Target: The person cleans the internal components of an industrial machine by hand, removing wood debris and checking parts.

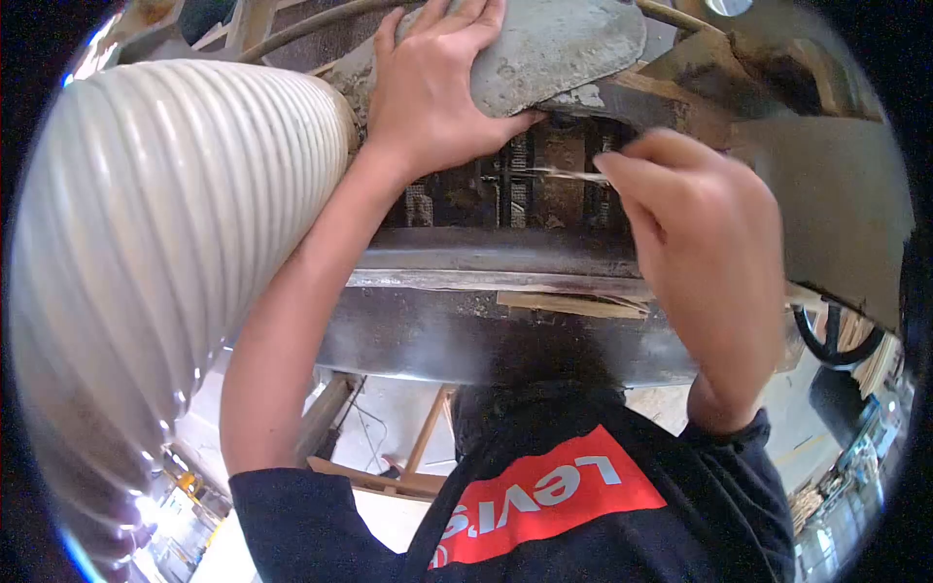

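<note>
My left hand lies on a grey, rough-surfaced cover plate, its thumb stretched along the lower edge and its fingers spread. Below the plate is a dark machine opening with ribbed metal bars. My right hand, slightly blurred, is closed in a pinch at the right of this opening. From its fingertips a thin, pale, stick-like piece points left across the bars. Its exact kind cannot be made out, and the end inside my fingers is hidden.
A large white ribbed hose fills the left side, close to my left forearm. A metal ledge runs in front of the opening, with thin wood strips on it. At the right are a flat panel and a black handwheel.
</note>
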{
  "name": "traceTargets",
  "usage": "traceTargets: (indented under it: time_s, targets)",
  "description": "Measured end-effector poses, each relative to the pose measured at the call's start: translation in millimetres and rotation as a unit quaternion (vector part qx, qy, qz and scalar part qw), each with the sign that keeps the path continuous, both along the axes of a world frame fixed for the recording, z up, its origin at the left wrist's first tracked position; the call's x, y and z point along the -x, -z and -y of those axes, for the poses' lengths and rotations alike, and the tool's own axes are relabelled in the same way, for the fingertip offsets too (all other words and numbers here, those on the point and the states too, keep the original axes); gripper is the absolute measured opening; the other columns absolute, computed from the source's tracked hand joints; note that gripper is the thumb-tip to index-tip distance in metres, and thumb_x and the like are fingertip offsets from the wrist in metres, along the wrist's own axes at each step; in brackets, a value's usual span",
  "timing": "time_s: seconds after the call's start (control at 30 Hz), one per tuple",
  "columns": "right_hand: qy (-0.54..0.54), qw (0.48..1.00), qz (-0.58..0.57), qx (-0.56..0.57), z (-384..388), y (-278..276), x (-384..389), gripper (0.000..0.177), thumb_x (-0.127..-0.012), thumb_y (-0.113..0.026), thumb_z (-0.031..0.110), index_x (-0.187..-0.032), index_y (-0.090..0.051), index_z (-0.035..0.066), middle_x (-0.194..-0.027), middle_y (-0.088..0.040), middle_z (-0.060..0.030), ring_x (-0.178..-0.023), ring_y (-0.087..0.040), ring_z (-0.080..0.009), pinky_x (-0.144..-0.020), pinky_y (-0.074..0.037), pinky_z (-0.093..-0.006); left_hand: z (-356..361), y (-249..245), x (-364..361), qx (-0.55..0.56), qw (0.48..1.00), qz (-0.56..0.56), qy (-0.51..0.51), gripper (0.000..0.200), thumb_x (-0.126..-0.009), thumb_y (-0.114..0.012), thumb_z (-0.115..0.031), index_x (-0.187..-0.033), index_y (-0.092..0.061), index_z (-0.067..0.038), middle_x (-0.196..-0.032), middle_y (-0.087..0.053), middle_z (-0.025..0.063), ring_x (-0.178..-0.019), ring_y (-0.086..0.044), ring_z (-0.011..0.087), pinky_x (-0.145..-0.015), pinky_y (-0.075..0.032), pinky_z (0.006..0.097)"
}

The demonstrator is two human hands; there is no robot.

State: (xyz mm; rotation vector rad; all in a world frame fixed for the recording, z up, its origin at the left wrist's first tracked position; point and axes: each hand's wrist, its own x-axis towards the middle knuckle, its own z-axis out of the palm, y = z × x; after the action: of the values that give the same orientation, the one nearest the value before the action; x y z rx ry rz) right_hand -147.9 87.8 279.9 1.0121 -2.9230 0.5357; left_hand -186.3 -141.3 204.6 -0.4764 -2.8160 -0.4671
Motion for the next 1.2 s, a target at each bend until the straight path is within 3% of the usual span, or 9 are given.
traceTargets:
  time_s: [0.17,0.33,0.5,0.63,0.8,0.9,1.03,1.13,1.2]
  targets:
    - [0.034,0.994,0.039,0.100,-31,-19,-29,0.032,-0.079,-0.070,-0.012,-0.106,-0.078,0.001,-0.089,-0.071,-0.0145,-0.077,-0.071,-0.0244,-0.069,-0.055,-0.0316,-3,-1,-1,-0.005,1.000,0.020,0.001,0.102,-0.066,-0.088,-0.036,-0.148,-0.048,0.008,-0.156,-0.046,0.0263,-0.150,-0.037,0.0399,-0.121,-0.023,0.0598]
    - [-0.146,0.974,0.151,0.087,-76,-42,-23,0.041,-0.076,-0.071,-0.010,-0.113,-0.078,0.004,-0.093,-0.072,-0.0124,-0.074,-0.069,-0.0230,-0.064,-0.053,-0.0301,-5,0,-1,0.012,1.000,0.023,-0.003,0.102,-0.064,-0.089,-0.030,-0.149,-0.047,0.005,-0.157,-0.045,0.0246,-0.151,-0.035,0.0399,-0.121,-0.022,0.0619]
    - [-0.212,0.949,0.105,0.206,-102,-13,-47,0.028,-0.079,-0.073,0.015,-0.106,-0.079,0.013,-0.098,-0.075,-0.0017,-0.079,-0.069,-0.0139,-0.062,-0.053,-0.0270,-6,4,-9,-0.005,0.999,0.033,0.010,0.102,-0.062,-0.089,-0.026,-0.150,-0.047,0.004,-0.157,-0.045,0.0237,-0.151,-0.034,0.0397,-0.121,-0.022,0.0616]
    - [-0.236,0.878,0.134,0.395,-117,28,-70,0.013,-0.096,-0.071,0.031,-0.099,-0.077,0.020,-0.086,-0.069,0.0021,-0.075,-0.067,-0.0100,-0.067,-0.055,-0.0254,-11,3,-8,0.049,0.997,0.061,-0.020,0.103,-0.061,-0.090,-0.024,-0.151,-0.047,0.002,-0.156,-0.047,0.0231,-0.151,-0.035,0.0388,-0.121,-0.022,0.0601]
    - [-0.136,0.755,0.233,0.598,-106,51,-72,0.022,-0.096,-0.073,0.027,-0.078,-0.068,0.015,-0.076,-0.060,0.0013,-0.066,-0.062,-0.0095,-0.056,-0.052,-0.0210,-6,4,-5,0.052,0.997,0.056,-0.017,0.104,-0.061,-0.090,-0.027,-0.151,-0.047,0.001,-0.155,-0.049,0.0228,-0.150,-0.037,0.0391,-0.121,-0.024,0.0592]
    - [-0.019,0.662,0.296,0.688,-118,53,-84,0.020,-0.093,-0.073,0.023,-0.078,-0.073,0.009,-0.079,-0.067,-0.0047,-0.067,-0.067,-0.0154,-0.057,-0.059,-0.0288,-1,4,-1,0.065,0.997,0.050,-0.004,0.105,-0.061,-0.091,-0.028,-0.151,-0.047,0.001,-0.155,-0.049,0.0222,-0.150,-0.038,0.0388,-0.121,-0.025,0.0587]
    - [-0.004,0.579,0.273,0.768,-112,40,-75,0.026,-0.092,-0.066,0.010,-0.068,-0.057,0.013,-0.068,-0.049,-0.0006,-0.056,-0.053,-0.0106,-0.048,-0.046,-0.0228,3,10,-1,0.071,0.997,-0.008,0.024,0.104,-0.062,-0.090,-0.027,-0.151,-0.047,0.002,-0.154,-0.050,0.0224,-0.150,-0.038,0.0384,-0.122,-0.026,0.0569]
    - [0.160,0.558,0.263,0.771,-121,25,-97,0.028,-0.093,-0.063,0.007,-0.067,-0.053,0.013,-0.065,-0.044,0.0001,-0.057,-0.050,-0.0103,-0.048,-0.044,-0.0215,2,9,-1,0.071,0.997,-0.010,0.021,0.103,-0.062,-0.090,-0.026,-0.151,-0.047,0.002,-0.154,-0.050,0.0233,-0.150,-0.038,0.0385,-0.122,-0.026,0.0552]
    - [0.177,0.653,0.202,0.709,-124,31,-106,0.022,-0.092,-0.065,0.013,-0.071,-0.057,0.012,-0.068,-0.049,-0.0023,-0.060,-0.055,-0.0141,-0.049,-0.048,-0.0255,0,9,-1,0.064,0.997,-0.020,0.029,0.103,-0.062,-0.090,-0.026,-0.151,-0.047,0.002,-0.153,-0.050,0.0241,-0.150,-0.038,0.0387,-0.123,-0.026,0.0541]
